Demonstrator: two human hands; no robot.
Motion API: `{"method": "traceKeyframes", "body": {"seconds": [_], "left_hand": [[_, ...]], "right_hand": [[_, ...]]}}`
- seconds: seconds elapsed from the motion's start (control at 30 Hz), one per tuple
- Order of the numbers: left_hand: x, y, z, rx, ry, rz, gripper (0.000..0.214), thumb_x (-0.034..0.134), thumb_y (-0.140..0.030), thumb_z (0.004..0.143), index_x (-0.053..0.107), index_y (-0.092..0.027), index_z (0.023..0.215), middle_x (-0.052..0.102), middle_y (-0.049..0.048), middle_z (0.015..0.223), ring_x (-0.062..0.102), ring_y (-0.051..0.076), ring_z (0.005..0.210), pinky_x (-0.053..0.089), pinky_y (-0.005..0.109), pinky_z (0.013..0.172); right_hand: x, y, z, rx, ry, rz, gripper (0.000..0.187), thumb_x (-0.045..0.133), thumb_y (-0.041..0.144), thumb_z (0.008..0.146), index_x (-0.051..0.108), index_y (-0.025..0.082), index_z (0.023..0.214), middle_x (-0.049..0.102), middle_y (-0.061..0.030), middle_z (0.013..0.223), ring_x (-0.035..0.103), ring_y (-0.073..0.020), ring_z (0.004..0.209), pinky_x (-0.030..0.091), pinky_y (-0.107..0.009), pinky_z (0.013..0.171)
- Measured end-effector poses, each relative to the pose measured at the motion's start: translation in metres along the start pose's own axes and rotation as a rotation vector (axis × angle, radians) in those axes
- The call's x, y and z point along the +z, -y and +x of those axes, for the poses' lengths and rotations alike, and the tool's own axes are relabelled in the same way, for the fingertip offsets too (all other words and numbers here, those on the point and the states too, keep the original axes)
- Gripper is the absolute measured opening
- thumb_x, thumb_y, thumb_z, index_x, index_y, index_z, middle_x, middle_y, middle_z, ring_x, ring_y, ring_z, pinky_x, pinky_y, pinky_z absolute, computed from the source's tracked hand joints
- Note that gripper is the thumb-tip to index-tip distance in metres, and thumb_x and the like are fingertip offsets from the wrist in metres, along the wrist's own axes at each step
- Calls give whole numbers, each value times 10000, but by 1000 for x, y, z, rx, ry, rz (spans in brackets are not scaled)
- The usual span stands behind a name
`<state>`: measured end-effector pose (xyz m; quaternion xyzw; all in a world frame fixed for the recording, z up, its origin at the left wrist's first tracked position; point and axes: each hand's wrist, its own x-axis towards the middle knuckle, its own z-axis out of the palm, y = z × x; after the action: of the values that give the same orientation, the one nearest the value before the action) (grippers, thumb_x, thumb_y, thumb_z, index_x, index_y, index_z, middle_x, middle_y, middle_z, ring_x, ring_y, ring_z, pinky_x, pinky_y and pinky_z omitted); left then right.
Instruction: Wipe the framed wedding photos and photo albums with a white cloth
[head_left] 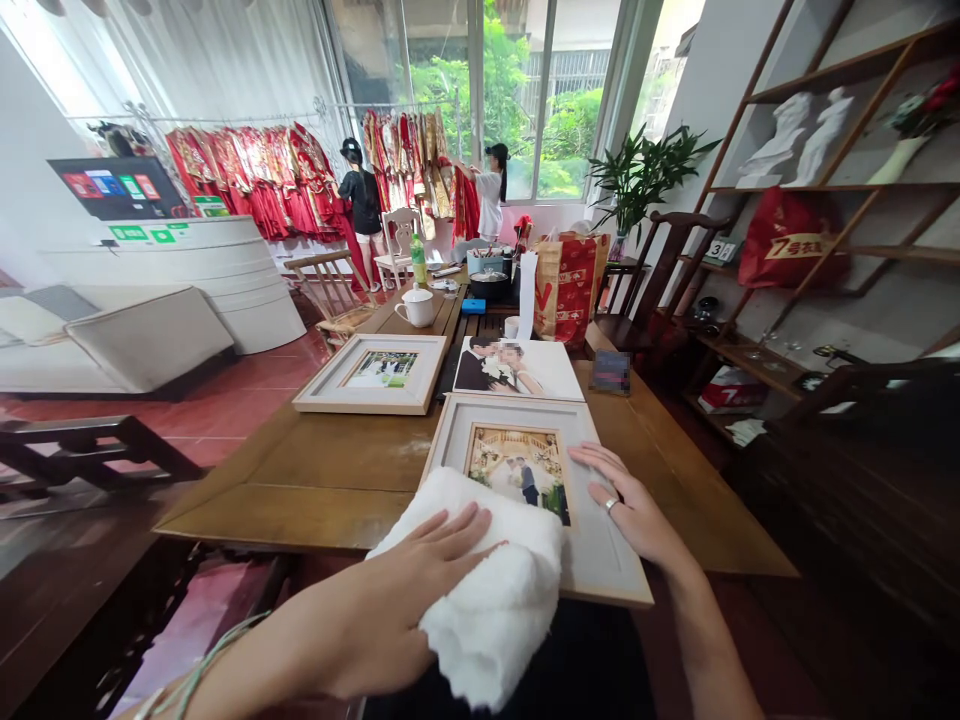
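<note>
While the frame lies face up at the near edge of the desk, its near side appears to reach past that edge, so a hard press there could, I judge, tip it toward the lap. The far side of the frame meets or overlaps the print, which of the two I cannot tell; a shove away from the body might crease or push that print. The cloth covers the near left part of the frame and droops beyond its near side, where a loose fold could catch a corner and drag the frame askew. The second frame, beyond and left of the frame, might be knocked by a skid that way; the mug, well beyond the frame, seems at less risk. As for the hands, the left hand lies palm down on the cloth, fingers stretched and slightly parted; its thumb does not show clearly, so whether it pinches the cloth I cannot tell. The right hand rests on the right border of the frame, digits loosely spread, touching the face without clasping it.
</note>
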<state>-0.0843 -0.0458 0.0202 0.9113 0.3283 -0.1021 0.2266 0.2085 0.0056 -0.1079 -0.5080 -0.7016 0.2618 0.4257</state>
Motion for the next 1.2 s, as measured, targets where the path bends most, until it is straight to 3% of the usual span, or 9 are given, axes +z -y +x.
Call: {"method": "traceKeyframes", "body": {"seconds": [0.1, 0.23, 0.37, 0.57, 0.77, 0.87, 1.0, 1.1, 1.2], "left_hand": [[7, 11, 18, -9, -73, 48, 766, 444, -95, 668, 264, -176, 1409, 163, 91, 1497, 92, 249, 1371, 169, 446, 1107], [17, 30, 64, -92, -187, 209, 849, 514, -112, 635, 195, -118, 1422, 94, 183, 1495, 7, 317, 1366, 115, 511, 1096], [11, 28, 92, -125, -203, 250, 833, 531, -135, 657, 192, -90, 1417, 122, 211, 1485, 5, 362, 1355, 113, 541, 1081], [7, -17, 67, 108, -32, 112, 760, 537, -226, 737, 220, -110, 1419, 192, 175, 1480, 72, 373, 1351, 188, 535, 1074], [15, -45, 50, 262, -9, 179, 742, 613, -250, 751, 264, -166, 1401, 223, 113, 1484, 127, 341, 1359, 221, 545, 1071], [14, -40, 57, 168, -41, 216, 789, 647, -283, 702, 268, -221, 1391, 242, 126, 1475, 179, 365, 1343, 224, 639, 1015], [10, -21, 76, -46, -52, 291, 751, 600, -264, 710, 273, -242, 1385, 281, 140, 1452, 216, 375, 1327, 282, 652, 963], [8, -2, 98, -187, -163, 365, 741, 587, -266, 726, 258, -235, 1390, 245, 145, 1463, 195, 391, 1328, 270, 669, 950], [4, 18, 123, -223, -286, 428, 736, 596, -237, 727, 265, -209, 1385, 248, 152, 1457, 195, 393, 1323, 246, 640, 981]], "right_hand": [[0, -1, 0, 0, 3, -3, 363, 445, 266, 861, 563, 273, 1203, 509, -52, 1314, 356, -229, 1305, 225, -466, 1111], [0, -2, 0, -10, 11, -6, 360, 458, 288, 866, 555, 275, 1212, 503, -55, 1323, 352, -235, 1307, 230, -477, 1107], [0, -2, 1, 13, 2, 2, 346, 459, 320, 874, 565, 271, 1200, 500, -60, 1329, 355, -232, 1306, 249, -466, 1102], [2, -3, 2, -24, 9, 27, 351, 448, 360, 879, 585, 258, 1185, 533, -74, 1299, 367, -246, 1296, 252, -465, 1103], [3, -5, 2, -11, -3, 10, 344, 439, 331, 886, 578, 261, 1192, 521, -68, 1311, 354, -228, 1307, 268, -431, 1101], [2, -6, 2, -19, 4, 14, 348, 450, 331, 879, 578, 255, 1194, 517, -72, 1315, 350, -229, 1310, 273, -425, 1099], [1, -7, 2, -27, 24, 27, 353, 451, 328, 877, 570, 249, 1200, 506, -76, 1325, 347, -235, 1310, 259, -451, 1102], [1, -7, 1, -12, -3, 22, 341, 463, 323, 873, 569, 250, 1188, 496, -78, 1331, 356, -239, 1305, 247, -466, 1104], [2, -8, 1, 8, -22, 15, 324, 473, 306, 869, 564, 253, 1175, 483, -74, 1339, 365, -234, 1299, 248, -465, 1103]]}}
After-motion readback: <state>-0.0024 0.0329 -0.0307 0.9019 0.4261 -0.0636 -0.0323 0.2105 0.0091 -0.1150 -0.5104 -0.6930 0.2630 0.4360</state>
